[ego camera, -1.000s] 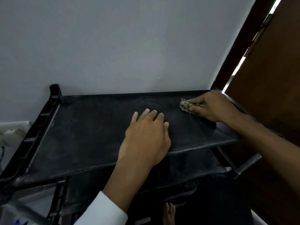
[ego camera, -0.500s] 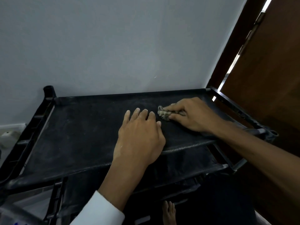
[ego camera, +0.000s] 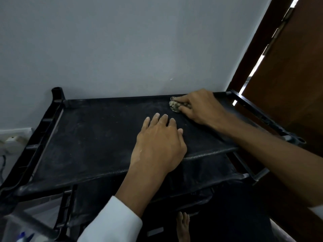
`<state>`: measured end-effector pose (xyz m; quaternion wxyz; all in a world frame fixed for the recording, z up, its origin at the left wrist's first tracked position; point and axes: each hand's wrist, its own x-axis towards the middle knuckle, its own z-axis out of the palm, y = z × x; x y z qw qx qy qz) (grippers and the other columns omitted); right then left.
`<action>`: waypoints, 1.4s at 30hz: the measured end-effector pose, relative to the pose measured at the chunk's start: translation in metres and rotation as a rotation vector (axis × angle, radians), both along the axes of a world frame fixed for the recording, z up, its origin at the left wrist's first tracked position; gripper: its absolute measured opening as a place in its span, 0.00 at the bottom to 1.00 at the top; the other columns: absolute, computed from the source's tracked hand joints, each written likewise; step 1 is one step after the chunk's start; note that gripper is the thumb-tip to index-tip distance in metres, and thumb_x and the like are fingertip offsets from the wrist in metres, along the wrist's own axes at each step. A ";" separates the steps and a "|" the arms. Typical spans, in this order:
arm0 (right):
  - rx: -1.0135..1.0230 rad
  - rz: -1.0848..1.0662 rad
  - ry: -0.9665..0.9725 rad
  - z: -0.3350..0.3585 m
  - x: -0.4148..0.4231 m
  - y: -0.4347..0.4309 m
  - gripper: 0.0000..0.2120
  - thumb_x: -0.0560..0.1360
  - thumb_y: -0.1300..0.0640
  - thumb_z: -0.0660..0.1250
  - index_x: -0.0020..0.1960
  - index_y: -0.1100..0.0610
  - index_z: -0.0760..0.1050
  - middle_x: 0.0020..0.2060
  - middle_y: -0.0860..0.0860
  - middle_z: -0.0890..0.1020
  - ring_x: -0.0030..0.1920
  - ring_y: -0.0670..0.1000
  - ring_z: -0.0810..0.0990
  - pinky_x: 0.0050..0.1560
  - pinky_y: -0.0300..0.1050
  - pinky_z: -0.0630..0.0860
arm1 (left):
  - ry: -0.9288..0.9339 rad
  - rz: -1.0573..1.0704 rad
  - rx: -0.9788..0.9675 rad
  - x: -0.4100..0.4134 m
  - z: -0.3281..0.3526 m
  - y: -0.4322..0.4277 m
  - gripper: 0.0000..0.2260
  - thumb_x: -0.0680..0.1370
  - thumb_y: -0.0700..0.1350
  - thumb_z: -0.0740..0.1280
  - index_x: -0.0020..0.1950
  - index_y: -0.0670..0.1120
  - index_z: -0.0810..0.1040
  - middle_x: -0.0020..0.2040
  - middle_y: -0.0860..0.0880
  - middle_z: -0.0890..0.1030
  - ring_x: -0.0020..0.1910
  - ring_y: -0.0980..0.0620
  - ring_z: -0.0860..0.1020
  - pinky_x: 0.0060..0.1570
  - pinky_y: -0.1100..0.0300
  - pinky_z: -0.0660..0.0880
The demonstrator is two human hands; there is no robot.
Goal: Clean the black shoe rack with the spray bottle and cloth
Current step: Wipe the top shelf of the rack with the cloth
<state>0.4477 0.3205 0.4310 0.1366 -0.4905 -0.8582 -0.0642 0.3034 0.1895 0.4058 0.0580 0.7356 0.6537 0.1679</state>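
Observation:
The black shoe rack stands against a grey wall, its dusty top fabric shelf filling the middle of the view. My left hand lies flat on the shelf near its front edge, fingers straight. My right hand grips a small crumpled, mottled cloth and presses it on the shelf near the back right corner. A blue and white object shows at the bottom left edge; I cannot tell if it is the spray bottle.
A brown wooden door stands ajar on the right, close to the rack's right rail. A white wall socket with a cable sits low on the left. Lower shelves lie under the top one, and a bare foot shows below.
My right hand slid the cloth left toward my left hand, then away to the back right part of the shelf. My left hand stayed flat in place.

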 end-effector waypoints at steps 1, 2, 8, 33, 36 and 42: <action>-0.018 0.025 0.002 -0.001 0.000 -0.003 0.19 0.77 0.49 0.69 0.68 0.45 0.76 0.57 0.51 0.85 0.56 0.54 0.83 0.57 0.48 0.79 | -0.006 0.010 -0.001 -0.001 0.001 0.000 0.24 0.84 0.53 0.49 0.78 0.45 0.61 0.79 0.46 0.60 0.79 0.48 0.53 0.78 0.49 0.49; -0.047 0.055 0.012 -0.002 0.003 -0.008 0.19 0.77 0.49 0.69 0.68 0.45 0.76 0.59 0.50 0.84 0.58 0.52 0.82 0.60 0.46 0.77 | -0.011 0.019 -0.005 -0.001 0.001 0.000 0.24 0.84 0.53 0.49 0.78 0.45 0.62 0.79 0.46 0.61 0.79 0.47 0.54 0.78 0.49 0.49; -0.219 0.121 0.009 0.010 0.036 -0.062 0.18 0.75 0.48 0.71 0.65 0.40 0.78 0.62 0.46 0.82 0.62 0.46 0.79 0.63 0.43 0.74 | -0.050 0.058 0.006 -0.002 0.001 -0.002 0.23 0.83 0.52 0.52 0.75 0.44 0.66 0.77 0.45 0.64 0.78 0.46 0.57 0.76 0.49 0.51; -0.203 -0.197 0.126 0.004 0.103 -0.024 0.18 0.78 0.46 0.68 0.67 0.41 0.76 0.61 0.53 0.82 0.59 0.56 0.78 0.61 0.50 0.74 | 0.045 -0.005 0.199 0.086 0.017 0.036 0.18 0.82 0.49 0.56 0.69 0.47 0.75 0.67 0.48 0.77 0.67 0.48 0.73 0.74 0.49 0.58; -0.336 -0.111 0.071 0.017 0.109 -0.035 0.17 0.76 0.47 0.71 0.64 0.39 0.77 0.59 0.48 0.83 0.54 0.50 0.79 0.52 0.44 0.74 | 0.013 0.065 0.217 0.080 0.013 0.035 0.17 0.82 0.49 0.56 0.65 0.46 0.77 0.64 0.47 0.79 0.63 0.47 0.76 0.73 0.48 0.60; -0.527 -0.137 0.091 0.038 0.141 -0.046 0.13 0.72 0.51 0.74 0.55 0.37 0.82 0.42 0.36 0.80 0.42 0.42 0.75 0.36 0.37 0.68 | 0.008 0.076 0.227 0.090 0.009 0.035 0.16 0.82 0.49 0.57 0.64 0.45 0.79 0.62 0.47 0.80 0.61 0.46 0.77 0.72 0.50 0.62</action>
